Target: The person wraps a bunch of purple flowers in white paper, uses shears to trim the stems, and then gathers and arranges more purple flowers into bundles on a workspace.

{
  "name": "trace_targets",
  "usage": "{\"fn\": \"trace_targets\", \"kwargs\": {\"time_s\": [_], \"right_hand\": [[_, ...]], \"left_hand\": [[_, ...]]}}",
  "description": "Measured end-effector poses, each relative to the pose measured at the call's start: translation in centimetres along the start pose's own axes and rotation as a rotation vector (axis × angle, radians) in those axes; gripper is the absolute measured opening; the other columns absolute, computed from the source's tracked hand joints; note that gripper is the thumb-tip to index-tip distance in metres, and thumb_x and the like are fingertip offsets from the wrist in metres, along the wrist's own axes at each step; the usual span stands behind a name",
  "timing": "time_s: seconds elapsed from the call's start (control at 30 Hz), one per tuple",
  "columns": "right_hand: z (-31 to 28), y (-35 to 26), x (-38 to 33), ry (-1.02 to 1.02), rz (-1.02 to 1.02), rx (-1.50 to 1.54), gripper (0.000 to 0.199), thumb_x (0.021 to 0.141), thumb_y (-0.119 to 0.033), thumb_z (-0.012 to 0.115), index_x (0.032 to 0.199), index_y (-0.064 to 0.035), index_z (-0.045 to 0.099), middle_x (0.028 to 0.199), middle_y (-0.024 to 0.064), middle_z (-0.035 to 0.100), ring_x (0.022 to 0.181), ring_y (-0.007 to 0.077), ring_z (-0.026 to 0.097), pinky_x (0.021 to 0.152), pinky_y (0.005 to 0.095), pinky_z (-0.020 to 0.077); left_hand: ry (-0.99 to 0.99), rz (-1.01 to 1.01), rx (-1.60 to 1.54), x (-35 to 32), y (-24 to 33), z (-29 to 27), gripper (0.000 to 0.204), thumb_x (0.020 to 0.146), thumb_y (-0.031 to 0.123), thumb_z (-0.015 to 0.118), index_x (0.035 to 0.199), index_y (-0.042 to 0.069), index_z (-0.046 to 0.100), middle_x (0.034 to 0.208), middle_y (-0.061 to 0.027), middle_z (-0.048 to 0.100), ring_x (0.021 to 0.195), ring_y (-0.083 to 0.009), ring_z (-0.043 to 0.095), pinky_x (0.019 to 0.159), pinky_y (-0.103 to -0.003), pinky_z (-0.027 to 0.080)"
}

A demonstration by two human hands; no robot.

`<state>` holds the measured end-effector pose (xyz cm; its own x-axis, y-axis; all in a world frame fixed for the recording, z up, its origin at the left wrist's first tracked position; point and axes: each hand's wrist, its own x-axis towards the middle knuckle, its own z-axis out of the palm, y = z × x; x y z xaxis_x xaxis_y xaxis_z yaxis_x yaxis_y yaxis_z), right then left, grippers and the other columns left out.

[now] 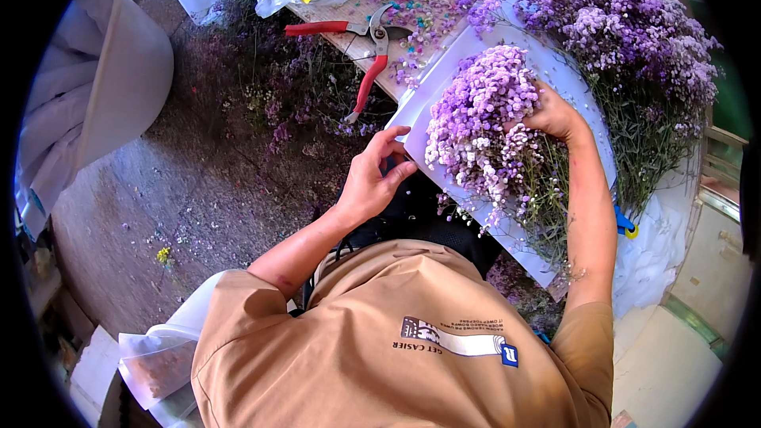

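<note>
The purple flower bunch [483, 123] lies on the white sheet [444, 71] at the worktop [349, 12] edge. The right hand [555, 115] presses flat on its blooms; the left hand [372, 178], fingers loosely spread and empty, hovers just beside the sheet. Steady the heads gently; avoid crushing stems. Red-handled pruners [369, 51] lie beyond the sheet.

A bunch of tiny lilac and white dried blossoms on thin green-brown stems [483, 123] lies flat on a white sheet of wrapping paper [444, 71], flower heads toward the table's far side, stems fanning toward the person, the sheet overhanging the table edge.
</note>
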<state>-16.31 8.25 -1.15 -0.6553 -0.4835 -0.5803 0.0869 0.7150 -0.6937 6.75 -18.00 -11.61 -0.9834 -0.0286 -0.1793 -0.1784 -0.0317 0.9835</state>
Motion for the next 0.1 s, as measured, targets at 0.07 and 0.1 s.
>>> {"fn": "trace_targets", "kwargs": {"time_s": [0.07, 0.1], "right_hand": [[-0.4, 0.1, 0.23, -0.08, -0.022, 0.031, 0.082, 0.069, -0.005, 0.091, 0.141, -0.0002, 0.052, 0.129, 0.0097, 0.068, 0.116, 0.0193, 0.063, 0.109, 0.0372, 0.0465], [-0.57, 0.52, 0.3, -0.111, -0.025, 0.091, 0.084, 0.069, -0.006, 0.092, 0.143, -0.0021, 0.051, 0.13, 0.0085, 0.068, 0.118, 0.0187, 0.063, 0.11, 0.0379, 0.0461]], "left_hand": [[-0.004, -0.054, -0.081, 0.04, -1.02, 0.17, 0.053, 0.095, 0.011, 0.074, 0.141, 0.006, 0.049, 0.099, -0.0038, 0.07, 0.089, -0.0094, 0.061, 0.084, -0.027, 0.049], [0.001, -0.071, -0.149, 0.14, -1.27, 0.35, 0.051, 0.096, 0.012, 0.073, 0.142, 0.008, 0.05, 0.1, -0.004, 0.07, 0.087, -0.0092, 0.061, 0.084, -0.027, 0.049]]}}
